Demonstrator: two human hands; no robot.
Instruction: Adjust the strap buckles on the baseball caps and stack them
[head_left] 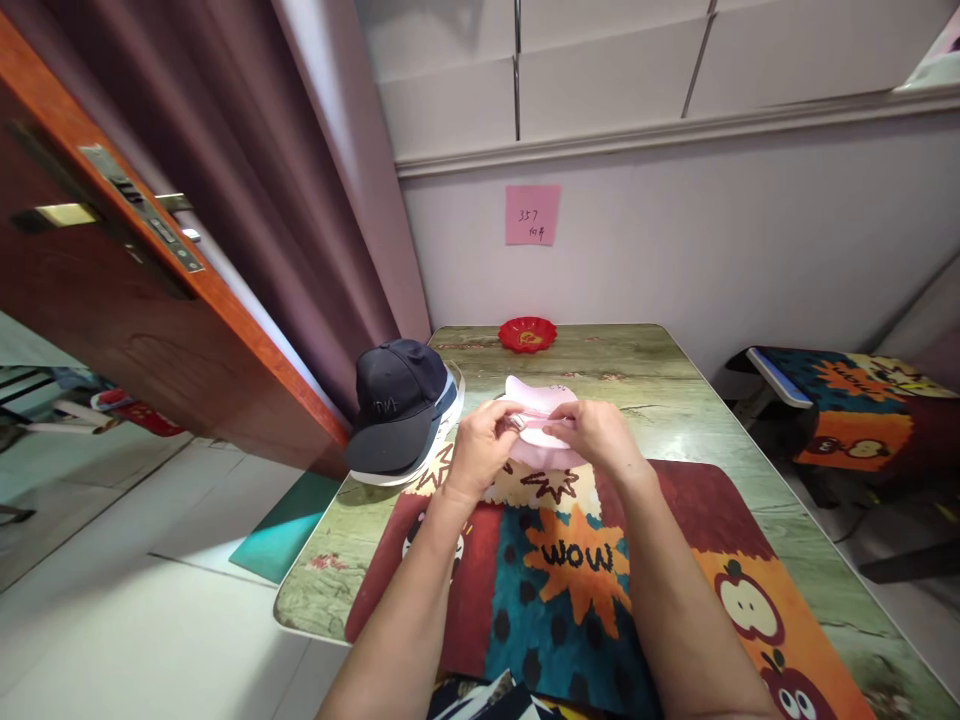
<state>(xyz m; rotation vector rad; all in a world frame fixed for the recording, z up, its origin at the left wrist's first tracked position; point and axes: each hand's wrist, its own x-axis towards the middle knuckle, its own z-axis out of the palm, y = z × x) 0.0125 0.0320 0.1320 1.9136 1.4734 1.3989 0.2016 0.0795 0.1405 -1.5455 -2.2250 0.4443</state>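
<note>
Left hand (480, 445) and right hand (598, 430) pinch a pale-pink cap (546, 458); toward the woodgrain tabletop's (626, 350) near edge, a multicoloured mat (529, 600) reads "WOW".

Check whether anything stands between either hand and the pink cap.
Nothing visible does: the left hand and right hand both grip the pink cap. The stacked caps sit aside to the left; the red scalloped dish lies beyond.

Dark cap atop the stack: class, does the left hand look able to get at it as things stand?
Probably yes: the dark cap sits beside the left hand with no obstacle visible between them, though that hand would first need to release the pink item.
</note>
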